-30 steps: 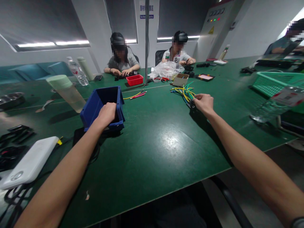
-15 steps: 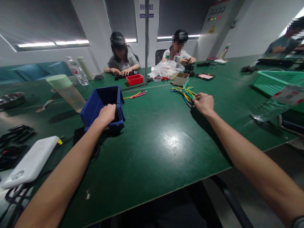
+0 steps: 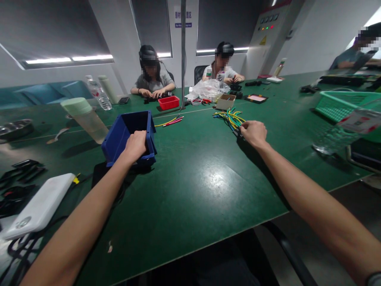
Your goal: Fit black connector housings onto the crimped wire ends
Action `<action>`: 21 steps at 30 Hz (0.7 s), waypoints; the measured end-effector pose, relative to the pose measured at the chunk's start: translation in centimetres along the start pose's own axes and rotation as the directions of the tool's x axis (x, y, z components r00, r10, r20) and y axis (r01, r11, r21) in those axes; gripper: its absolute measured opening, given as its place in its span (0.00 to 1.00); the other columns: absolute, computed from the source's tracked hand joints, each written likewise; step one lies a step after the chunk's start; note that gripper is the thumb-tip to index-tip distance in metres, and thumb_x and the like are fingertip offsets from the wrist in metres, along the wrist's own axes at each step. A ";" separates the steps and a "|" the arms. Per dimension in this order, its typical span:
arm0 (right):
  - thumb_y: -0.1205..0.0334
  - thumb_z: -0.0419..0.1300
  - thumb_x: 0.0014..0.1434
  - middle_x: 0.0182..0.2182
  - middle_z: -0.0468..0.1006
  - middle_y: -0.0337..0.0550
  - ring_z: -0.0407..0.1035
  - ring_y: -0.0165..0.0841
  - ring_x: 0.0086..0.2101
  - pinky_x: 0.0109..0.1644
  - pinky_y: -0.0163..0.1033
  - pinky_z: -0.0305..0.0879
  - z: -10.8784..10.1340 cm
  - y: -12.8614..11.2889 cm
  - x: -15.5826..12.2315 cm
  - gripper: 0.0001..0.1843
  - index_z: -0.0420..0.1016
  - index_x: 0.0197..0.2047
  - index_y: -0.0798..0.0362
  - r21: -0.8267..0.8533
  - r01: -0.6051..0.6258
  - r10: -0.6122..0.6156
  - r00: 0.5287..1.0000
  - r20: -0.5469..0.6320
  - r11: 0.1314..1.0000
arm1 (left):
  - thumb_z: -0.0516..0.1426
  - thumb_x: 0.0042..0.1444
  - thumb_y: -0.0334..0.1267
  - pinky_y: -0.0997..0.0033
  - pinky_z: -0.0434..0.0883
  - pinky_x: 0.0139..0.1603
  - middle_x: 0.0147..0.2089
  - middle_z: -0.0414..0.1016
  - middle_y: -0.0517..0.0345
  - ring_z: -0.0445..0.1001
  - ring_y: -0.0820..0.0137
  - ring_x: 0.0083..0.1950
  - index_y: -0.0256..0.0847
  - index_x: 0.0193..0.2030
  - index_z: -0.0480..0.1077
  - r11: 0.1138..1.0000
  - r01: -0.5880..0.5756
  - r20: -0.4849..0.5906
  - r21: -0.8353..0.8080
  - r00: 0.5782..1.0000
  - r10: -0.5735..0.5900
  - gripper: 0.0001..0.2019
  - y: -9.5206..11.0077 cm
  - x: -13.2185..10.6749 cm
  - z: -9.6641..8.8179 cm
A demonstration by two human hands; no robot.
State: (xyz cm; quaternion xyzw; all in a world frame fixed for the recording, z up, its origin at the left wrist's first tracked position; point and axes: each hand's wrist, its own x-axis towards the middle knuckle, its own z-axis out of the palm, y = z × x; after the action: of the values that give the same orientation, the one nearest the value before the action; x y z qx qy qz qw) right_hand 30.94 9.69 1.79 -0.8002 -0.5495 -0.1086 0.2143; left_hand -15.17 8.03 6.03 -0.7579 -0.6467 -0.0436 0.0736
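Observation:
My left hand [image 3: 135, 145] curls over the near rim of a blue plastic bin [image 3: 122, 128] on the green table [image 3: 202, 178]; its fingertips reach inside and are hidden. My right hand [image 3: 253, 133] is closed on the near end of a bundle of yellow, green and blue wires [image 3: 230, 116], where a small black connector shows under the fingers. The wires fan out away from me across the table.
A clear cup with a pale green lid [image 3: 85, 119] stands left of the bin. A white power bank [image 3: 38, 206] and black cables lie at near left. A green basket [image 3: 345, 104] sits at right. Two people work at the far side by a red tray [image 3: 168, 102].
My right hand with the wire bundle has drawn slightly left and toward me. My left hand stays on the bin's rim.

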 end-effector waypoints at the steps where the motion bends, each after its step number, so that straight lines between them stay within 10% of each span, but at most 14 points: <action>1: 0.52 0.54 0.58 0.42 0.80 0.54 0.73 0.46 0.42 0.44 0.46 0.68 0.1 0.0 0.0 0.20 0.81 0.46 0.52 -0.005 0.012 -0.012 1.000 -0.005 1.000 | 0.49 0.58 0.39 0.58 0.72 0.43 0.43 0.77 0.38 0.77 0.49 0.45 0.35 0.44 0.72 1.000 0.010 -0.013 0.004 1.000 -0.010 0.14 0.0 0.1 -0.1; 12: 0.27 0.48 0.53 0.55 0.68 0.65 0.62 0.55 0.54 0.55 0.55 0.59 1.1 0.9 0.3 0.49 0.59 0.66 0.56 -0.012 0.020 -0.018 0.994 0.105 1.000 | 0.52 0.56 0.40 0.56 0.72 0.46 0.44 0.78 0.46 0.76 0.53 0.46 0.42 0.45 0.74 0.967 0.226 -0.298 -0.119 0.921 -0.252 0.13 -0.4 0.5 -2.7; 21: 0.28 0.52 0.50 0.54 0.68 0.63 0.65 0.54 0.52 0.51 0.54 0.62 1.5 1.0 0.4 0.51 0.51 0.69 0.50 -0.045 0.038 -0.029 0.983 0.183 0.998 | 0.53 0.59 0.35 0.64 0.69 0.44 0.44 0.77 0.51 0.75 0.61 0.43 0.40 0.42 0.72 0.972 -0.047 -0.580 -0.230 0.808 -0.098 0.08 6.3 -2.7 -5.9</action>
State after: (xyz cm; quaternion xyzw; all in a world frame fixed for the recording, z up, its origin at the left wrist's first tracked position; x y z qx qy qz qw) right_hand 31.94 10.41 0.37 -0.8024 -0.5774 -0.0518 0.1419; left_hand -9.25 3.46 11.07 -0.7016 -0.5927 -0.3523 0.1799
